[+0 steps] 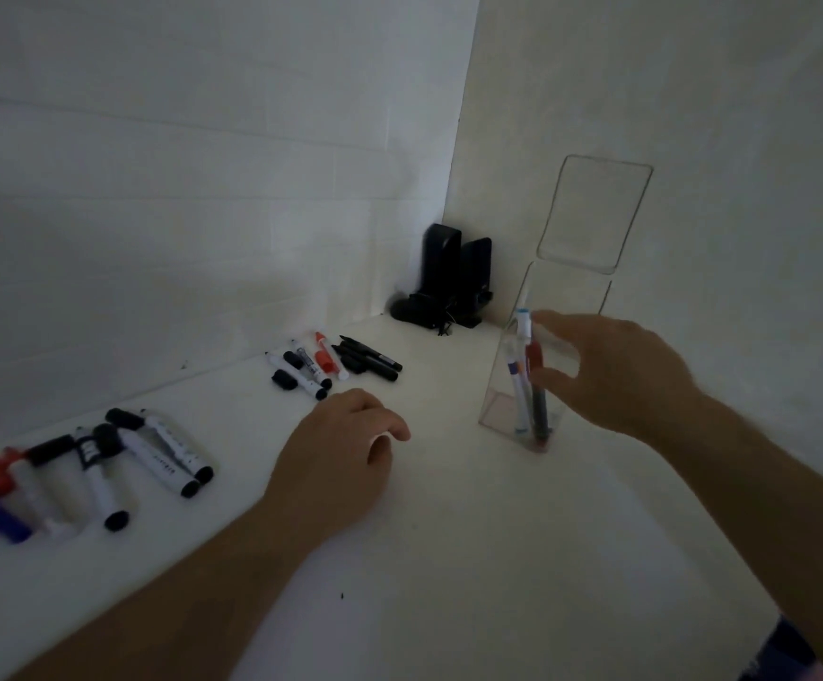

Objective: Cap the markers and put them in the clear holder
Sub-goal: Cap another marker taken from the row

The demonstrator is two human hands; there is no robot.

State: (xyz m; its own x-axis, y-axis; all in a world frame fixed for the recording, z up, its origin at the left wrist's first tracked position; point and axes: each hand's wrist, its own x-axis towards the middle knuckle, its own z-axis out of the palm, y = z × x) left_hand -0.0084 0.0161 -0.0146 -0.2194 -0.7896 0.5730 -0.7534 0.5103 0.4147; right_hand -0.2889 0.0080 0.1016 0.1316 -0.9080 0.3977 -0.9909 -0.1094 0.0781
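The clear holder (527, 385) stands right of centre, light and tippy, two markers upright inside. My right hand (616, 371) hovers beside it, fingers spread, holding nothing. My left hand (345, 449) rests loosely curled, empty. Loose markers (154, 454) lie lower left: stiff, slick barrels; I'd grip mid-barrel.
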